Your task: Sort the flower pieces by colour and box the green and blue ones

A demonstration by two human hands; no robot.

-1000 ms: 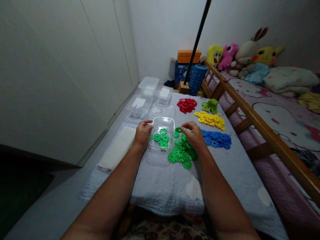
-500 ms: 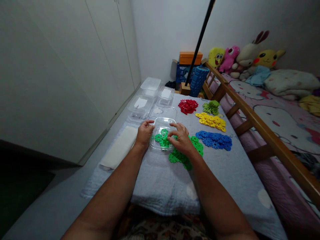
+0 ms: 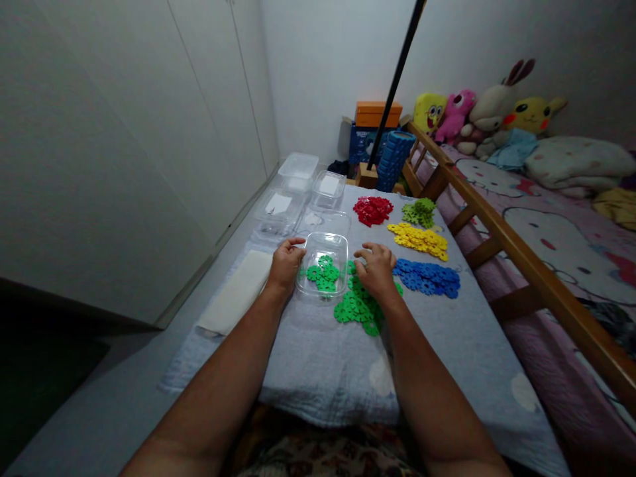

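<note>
Left hand (image 3: 285,266) grasping tub (image 3: 326,245) rim; right hand (image 3: 375,268) loose, fingers parted, at discs (image 3: 355,308). Discs likely light, stiff; pinch edges.

One camera, up on the person's head, did the looking! It faced forward and tipped down over the worktop (image 3: 313,377), near enough that the forearms (image 3: 226,371) loomed large from the bottom edge, with left grip (image 3: 284,266) and right grip (image 3: 376,270) close to mid-picture. And what a wide sweep: pale doors (image 3: 124,146) filled its left side, the bed (image 3: 541,225) slanted along its right, and the back wall (image 3: 318,79) stood farthest off.
</note>
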